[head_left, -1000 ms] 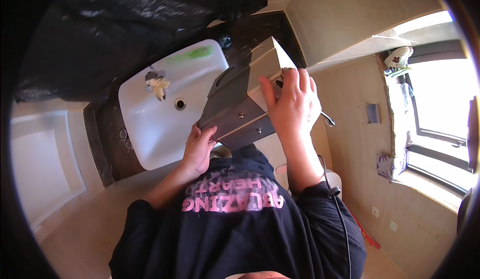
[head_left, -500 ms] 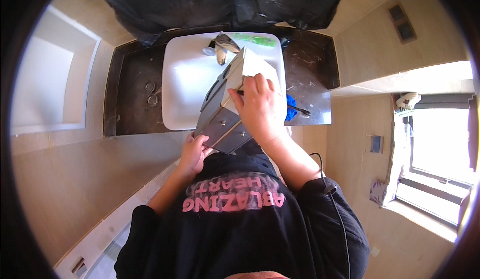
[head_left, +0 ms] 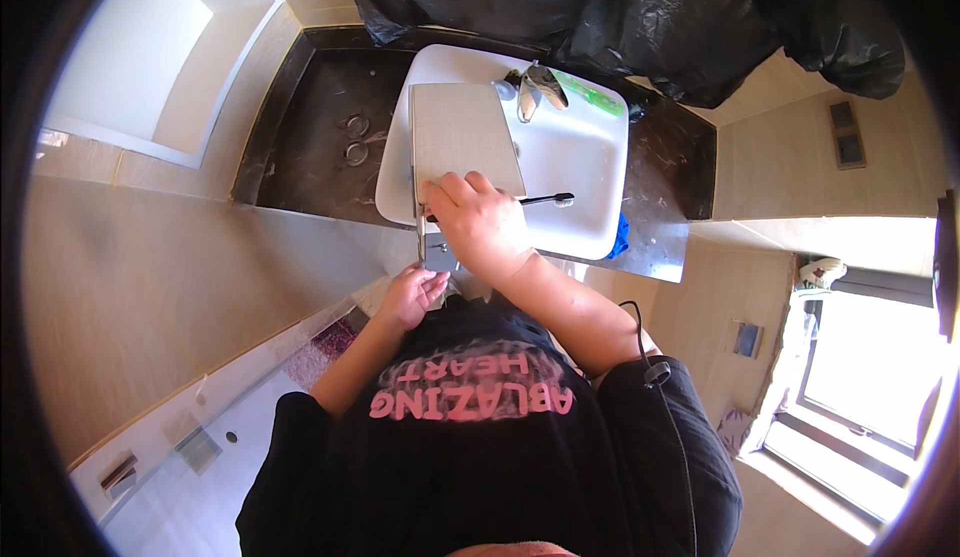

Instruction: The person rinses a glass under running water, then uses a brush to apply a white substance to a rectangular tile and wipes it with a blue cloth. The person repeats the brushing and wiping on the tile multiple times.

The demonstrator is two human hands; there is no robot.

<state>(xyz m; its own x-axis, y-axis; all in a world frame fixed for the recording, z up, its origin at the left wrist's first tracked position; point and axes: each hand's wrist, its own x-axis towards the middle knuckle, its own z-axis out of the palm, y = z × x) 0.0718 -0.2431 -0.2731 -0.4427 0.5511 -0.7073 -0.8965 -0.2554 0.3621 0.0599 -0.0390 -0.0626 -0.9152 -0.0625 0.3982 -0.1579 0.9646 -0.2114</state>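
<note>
A small beige and grey box (head_left: 465,132) with little drawer knobs is tilted over the white sink (head_left: 585,172). Its broad pale panel faces up, while the knobbed front is mostly hidden. My left hand (head_left: 412,297) grips the box's lower near edge, fingers closed. Over the box's near end, my right hand (head_left: 485,227) is closed around a black toothbrush (head_left: 545,199), whose bristled head sticks out to the right above the basin. The fingertips of that hand press on the box's edge.
Behind the box stands a metal faucet (head_left: 541,90), with a green translucent object (head_left: 592,94) on the sink's back rim. Metal rings (head_left: 355,139) lie on the dark counter (head_left: 300,152) at left. Blue cloth (head_left: 620,239) sits right of the sink. Black plastic sheeting (head_left: 640,7) hangs beyond.
The box has turned so its pale panel faces up and its knobbed front is mostly out of sight. My right hand has shifted left. The view has swung, moving the sink rightward.
</note>
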